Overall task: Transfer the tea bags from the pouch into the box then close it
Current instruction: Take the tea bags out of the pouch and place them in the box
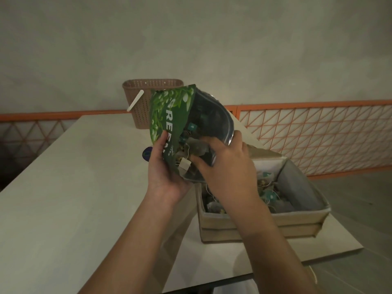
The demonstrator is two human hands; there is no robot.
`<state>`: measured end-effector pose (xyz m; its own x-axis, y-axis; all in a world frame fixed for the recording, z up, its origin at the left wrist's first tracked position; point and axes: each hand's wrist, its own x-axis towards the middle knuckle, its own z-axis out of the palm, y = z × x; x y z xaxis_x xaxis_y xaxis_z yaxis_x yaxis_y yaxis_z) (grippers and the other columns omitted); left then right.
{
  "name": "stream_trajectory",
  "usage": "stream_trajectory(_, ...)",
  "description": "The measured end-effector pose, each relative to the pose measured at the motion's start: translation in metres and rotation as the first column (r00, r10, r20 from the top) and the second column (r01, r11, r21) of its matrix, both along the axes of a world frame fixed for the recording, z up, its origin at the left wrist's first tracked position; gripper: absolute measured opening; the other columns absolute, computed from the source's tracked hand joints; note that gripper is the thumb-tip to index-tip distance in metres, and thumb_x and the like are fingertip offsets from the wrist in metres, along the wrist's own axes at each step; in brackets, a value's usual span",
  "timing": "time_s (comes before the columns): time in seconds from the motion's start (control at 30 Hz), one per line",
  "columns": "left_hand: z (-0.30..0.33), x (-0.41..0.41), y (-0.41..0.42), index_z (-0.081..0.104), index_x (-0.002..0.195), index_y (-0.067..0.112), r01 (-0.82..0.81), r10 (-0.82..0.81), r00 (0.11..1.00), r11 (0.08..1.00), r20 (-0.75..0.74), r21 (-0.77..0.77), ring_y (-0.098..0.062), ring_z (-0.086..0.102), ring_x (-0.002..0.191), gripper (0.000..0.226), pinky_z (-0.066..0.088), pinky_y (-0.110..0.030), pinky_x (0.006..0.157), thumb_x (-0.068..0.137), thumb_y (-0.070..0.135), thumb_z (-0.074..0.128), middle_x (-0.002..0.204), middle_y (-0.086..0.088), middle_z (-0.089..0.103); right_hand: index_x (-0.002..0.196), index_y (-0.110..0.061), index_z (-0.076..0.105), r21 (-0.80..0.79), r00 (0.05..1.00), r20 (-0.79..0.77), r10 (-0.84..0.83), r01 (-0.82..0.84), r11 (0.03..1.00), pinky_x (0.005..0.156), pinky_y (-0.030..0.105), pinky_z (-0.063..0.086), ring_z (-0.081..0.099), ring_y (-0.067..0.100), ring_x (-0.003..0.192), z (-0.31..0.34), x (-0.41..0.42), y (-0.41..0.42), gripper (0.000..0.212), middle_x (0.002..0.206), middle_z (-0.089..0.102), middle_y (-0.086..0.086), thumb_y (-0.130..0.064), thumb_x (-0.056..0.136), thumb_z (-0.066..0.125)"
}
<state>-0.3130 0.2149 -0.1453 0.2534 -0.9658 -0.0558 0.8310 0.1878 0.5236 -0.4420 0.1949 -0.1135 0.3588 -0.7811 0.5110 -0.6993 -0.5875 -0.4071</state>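
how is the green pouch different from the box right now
The green pouch is held up in the air by the left hand and right hand; the box rests on the table. The pouch is glossy and printed, the box plain tan. Both are open and hold tea bags.

Foil pouch point(169, 115): green leaf print, white lettering
Cardboard box point(261, 227): tan
Perforated plastic basket point(142, 102): brown
Lattice railing point(318, 132): orange

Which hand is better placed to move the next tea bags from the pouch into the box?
The right hand. Its fingers are already at the mouth of the green foil pouch, on the grey tea bags, and it is directly above the open cardboard box. The left hand is occupied holding the pouch.
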Motion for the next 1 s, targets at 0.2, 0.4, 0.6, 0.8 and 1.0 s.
stream_trajectory(0.2, 0.003, 0.003, 0.002, 0.057, 0.146, 0.016, 0.019, -0.019, 1.0, 1.0, 0.005, -0.004, -0.031, 0.052, 0.14, 0.066, 0.043, -0.045, 0.113, 0.095, 0.057, 0.05, 0.148, -0.013, 0.058, 0.086, -0.026, 0.071, -0.034, 0.922, 0.354, 0.155, -0.153, 0.988, 0.077, 0.031, 0.053, 0.054, 0.019, 0.1, -0.014, -0.003, -0.004, 0.004, 0.103, 0.052, 0.0, -0.027, 0.083, 0.074)
stream_trajectory(0.4, -0.004, 0.007, -0.001, 0.054, 0.148, 0.021, 0.029, -0.03, 1.0, 0.999, -0.005, -0.03, -0.032, 0.054, 0.136, 0.064, 0.052, -0.045, 0.102, 0.098, 0.06, 0.047, 0.149, -0.012, 0.057, 0.086, -0.021, 0.061, 0.01, 0.643, 0.738, 0.207, -0.318, 0.948, 0.085, 0.035, 0.053, 0.062, 0.014, 0.095, 0.007, -0.03, 0.002, 0.006, 0.094, 0.063, -0.004, -0.024, 0.088, 0.066)
stream_trajectory(0.6, -0.007, 0.008, -0.003, 0.056, 0.146, 0.021, 0.073, -0.077, 0.995, 0.995, -0.056, -0.063, -0.034, 0.054, 0.135, 0.062, 0.053, -0.047, 0.1, 0.097, 0.059, 0.049, 0.147, -0.013, 0.058, 0.078, -0.017, 0.053, 0.128, 0.637, 0.76, 0.128, -0.339, 0.932, 0.063, 0.024, 0.047, 0.054, 0.008, 0.067, 0.006, -0.055, -0.001, 0.017, 0.073, 0.057, -0.002, -0.007, 0.084, 0.066)
stream_trajectory(0.8, -0.008, 0.008, -0.003, 0.054, 0.148, 0.022, 0.082, -0.086, 0.995, 0.995, -0.059, -0.053, -0.033, 0.051, 0.138, 0.063, 0.048, -0.048, 0.107, 0.098, 0.059, 0.047, 0.149, -0.012, 0.056, 0.082, -0.014, 0.059, 0.265, 0.76, 0.629, 0.164, -0.409, 0.873, 0.066, 0.02, 0.053, 0.065, 0.013, 0.075, -0.008, -0.061, -0.006, 0.014, 0.083, 0.067, -0.001, -0.013, 0.084, 0.074)
stream_trajectory(1.0, -0.009, 0.009, -0.005, 0.055, 0.148, 0.022, 0.085, -0.087, 0.996, 0.995, -0.037, -0.058, -0.034, 0.049, 0.14, 0.062, 0.041, -0.051, 0.113, 0.098, 0.059, 0.048, 0.149, -0.011, 0.056, 0.089, -0.033, 0.067, 0.334, 0.935, 0.324, 0.145, -0.256, 0.907, 0.082, 0.021, 0.047, 0.058, -0.002, 0.097, -0.018, -0.06, -0.009, 0.016, 0.095, 0.065, -0.019, -0.047, 0.086, 0.062)
